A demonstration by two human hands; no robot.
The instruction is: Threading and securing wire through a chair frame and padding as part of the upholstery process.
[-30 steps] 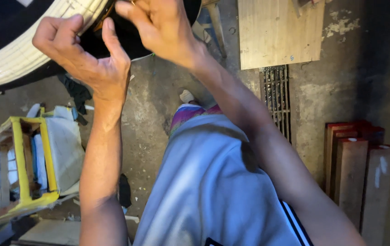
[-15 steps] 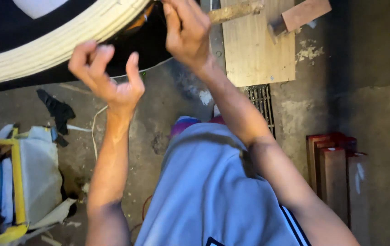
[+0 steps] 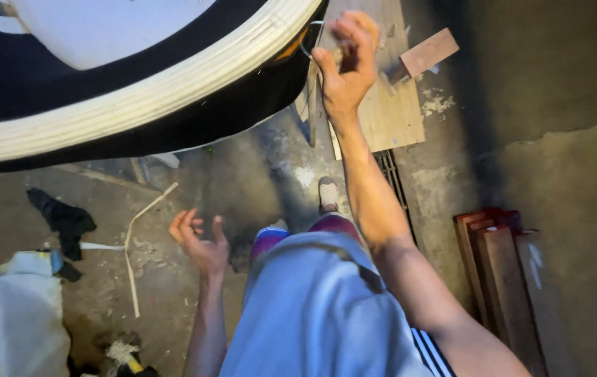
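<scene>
The right hand (image 3: 344,66) is reaching up to the edge of the rim (image 3: 173,91), a large curved band of pale wound cane over a dark body, filling the upper left of the view. Its fingers are pinching a thin strand (image 3: 307,42) looping off the rim's end; the grip is clenched on it. The left hand (image 3: 199,241) is hanging low beside the shorts (image 3: 312,314), palm up, fingers released and holding nothing. A loose cane strip (image 3: 134,244) is lying on the floor (image 3: 256,174). The work in hand appears to be binding the rim's end.
</scene>
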